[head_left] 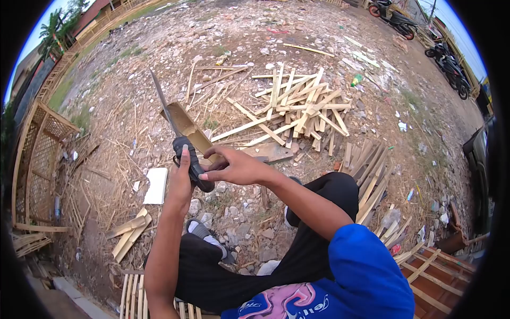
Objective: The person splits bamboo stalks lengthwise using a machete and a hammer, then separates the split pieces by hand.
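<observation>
The knife was up in front, the left hand closed round its handle; the right hand, half curled, touched its end, hold on the wood unclear. Stiff, probably weighty, it seemed to offer 1 safe grip: the handle.

You're in an outdoor yard. Rubbly ground, wood strips and motorbikes spread beyond your right hand.

Head-worn view, forward and downward
</observation>
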The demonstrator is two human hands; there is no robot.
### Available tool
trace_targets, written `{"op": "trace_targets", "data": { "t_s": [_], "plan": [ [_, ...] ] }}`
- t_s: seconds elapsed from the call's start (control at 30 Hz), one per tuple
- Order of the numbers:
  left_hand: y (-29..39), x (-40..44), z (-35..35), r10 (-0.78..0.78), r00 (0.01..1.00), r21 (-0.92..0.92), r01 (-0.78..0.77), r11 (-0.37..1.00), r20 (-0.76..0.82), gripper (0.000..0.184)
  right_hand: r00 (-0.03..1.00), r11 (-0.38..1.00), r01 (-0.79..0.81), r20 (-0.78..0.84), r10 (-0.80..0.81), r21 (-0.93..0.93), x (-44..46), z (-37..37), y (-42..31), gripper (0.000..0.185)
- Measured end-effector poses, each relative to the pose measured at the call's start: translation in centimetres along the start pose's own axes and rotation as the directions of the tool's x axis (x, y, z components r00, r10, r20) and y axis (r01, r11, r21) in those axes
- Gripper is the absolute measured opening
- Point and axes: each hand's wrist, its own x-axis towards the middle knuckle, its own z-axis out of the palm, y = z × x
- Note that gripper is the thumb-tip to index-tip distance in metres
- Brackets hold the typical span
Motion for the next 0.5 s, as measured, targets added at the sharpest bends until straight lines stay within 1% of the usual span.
{"op": "trace_targets", "data": {
  "t_s": [0.03, 0.07, 0.1, 0.13, 0.17, 0.2, 0.23, 0.27, 0.33, 0.4, 0.43, 0.47, 0.5],
  "plan": [
    [0.4, -0.2, 0.2, 0.012, 1.0, 0.0, -0.012, 1.0, -0.024, 0.057, 0.999, 0.998, -0.024, -0.023, 0.023, -0.061, -0.2, -0.8, -0.9, 0.071],
    [0.7, -0.9, 0.7, 0.024, 1.0, 0.019, -0.023, 1.0, -0.01, 0.056, 0.998, 0.992, -0.049, -0.037, 0.045, -0.12, -0.2, -1.6, -1.3, 0.064],
    [0.6, -0.5, 0.2, -0.017, 1.0, 0.084, 0.017, 0.996, -0.005, 0.058, 0.995, 0.982, -0.037, -0.094, 0.02, -0.185, 0.3, -2.1, -0.3, 0.061],
    [0.3, -0.3, -0.2, -0.025, 0.999, 0.085, 0.028, 0.996, -0.028, 0.058, 0.989, 0.975, -0.077, -0.143, 0.047, -0.208, 0.3, -2.6, 0.0, 0.058],
    [0.0, -0.1, -0.5, -0.038, 0.998, 0.085, 0.042, 0.996, -0.052, 0.059, 0.974, 0.965, -0.087, -0.224, 0.03, -0.246, 0.6, -2.9, 1.1, 0.051],
    [0.2, -0.3, -0.5, -0.015, 0.999, 0.098, 0.019, 0.995, -0.044, 0.058, 0.964, 0.943, -0.132, -0.262, 0.05, -0.307, 0.9, -3.4, 2.1, 0.048],
    [0.9, -0.9, 0.3, 0.016, 0.997, 0.126, -0.007, 0.992, -0.072, 0.058, 0.95, 0.884, -0.183, -0.309, 0.046, -0.43, 1.6, -3.7, 4.7, 0.048],
    [0.9, -0.8, 0.3, 0.017, 0.996, 0.133, -0.006, 0.991, -0.083, 0.057, 0.932, 0.852, -0.237, -0.358, 0.062, -0.468, 2.1, -3.7, 7.7, 0.05],
    [0.7, -0.8, 0.1, 0.01, 0.996, 0.138, 0.002, 0.99, -0.087, 0.057, 0.895, 0.729, -0.416, -0.389, 0.22, -0.544, 2.1, -3.7, 14.7, 0.047],
    [0.6, -0.7, -0.1, 0.005, 0.996, 0.127, 0.007, 0.992, -0.093, 0.056, 0.851, 0.593, -0.524, -0.396, 0.345, -0.611, 0.0, -3.2, 21.5, 0.047],
    [0.7, -0.6, -0.4, -0.006, 0.995, 0.123, 0.018, 0.992, -0.1, 0.056, 0.79, 0.577, -0.613, -0.42, 0.446, -0.54, -1.4, -2.7, 26.2, 0.05],
    [0.8, -0.5, -0.7, -0.012, 0.994, 0.123, 0.025, 0.992, -0.105, 0.056, 0.67, 0.526, -0.742, -0.472, 0.572, -0.416, -3.2, -1.7, 30.0, 0.055],
    [0.9, -0.5, -1.1, -0.018, 0.994, 0.126, 0.032, 0.991, -0.107, 0.055, 0.574, 0.455, -0.819, -0.481, 0.663, -0.351, -5.0, -0.7, 33.0, 0.063]
  ]
}}
